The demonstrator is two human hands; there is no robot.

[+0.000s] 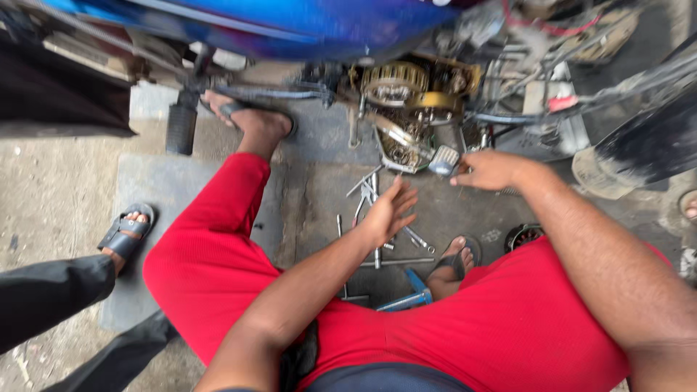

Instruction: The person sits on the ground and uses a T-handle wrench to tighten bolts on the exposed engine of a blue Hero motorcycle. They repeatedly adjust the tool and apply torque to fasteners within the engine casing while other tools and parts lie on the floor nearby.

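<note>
I sit low in red trousers in front of a blue motorcycle whose engine side is open, showing a toothed clutch wheel (394,81) and brass-coloured inner parts. My right hand (488,170) pinches a small grey metal part (443,160) just below the open engine. My left hand (388,212) hovers open, fingers spread, above several spanners and loose tools (377,210) scattered on the concrete between my feet. It holds nothing.
A black footpeg (181,128) hangs at left near my left foot. Another person's sandalled foot (125,234) and dark trouser legs stand at lower left. A blue-handled tool (411,296) lies by my right foot. A round black part (523,234) rests at right.
</note>
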